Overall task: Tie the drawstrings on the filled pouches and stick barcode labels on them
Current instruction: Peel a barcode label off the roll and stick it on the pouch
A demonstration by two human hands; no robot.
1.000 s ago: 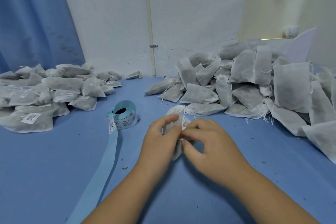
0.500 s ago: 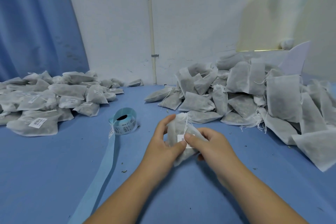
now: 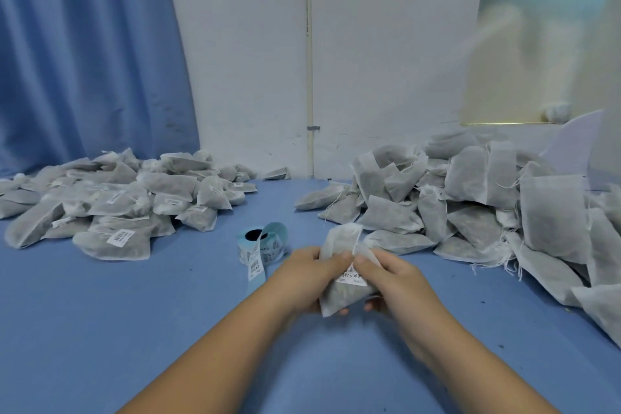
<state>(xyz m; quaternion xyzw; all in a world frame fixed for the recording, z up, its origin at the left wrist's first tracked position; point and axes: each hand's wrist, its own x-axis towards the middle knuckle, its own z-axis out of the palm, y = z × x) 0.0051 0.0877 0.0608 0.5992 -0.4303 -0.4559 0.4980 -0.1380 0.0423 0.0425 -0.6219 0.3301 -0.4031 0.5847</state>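
Pouch [image 3: 339, 292] turned, label [image 3: 352, 274] showing, over blue table [image 3: 134, 329].

I read this as a small hand-packing workroom, makeshift rather than a factory line. A blue-topped desk [image 3: 100, 312] fills my view. On its far left lies a pile of filled pouches [image 3: 117, 205], many bearing white barcode stickers; on the far right rises a bigger heap of unlabelled pouches [image 3: 470, 198] with loose strings. A roll of labels [image 3: 265, 242] sits between them. Behind the desk stand a plain, scuffed white wall [image 3: 252, 60] and a blue curtain [image 3: 84, 44].
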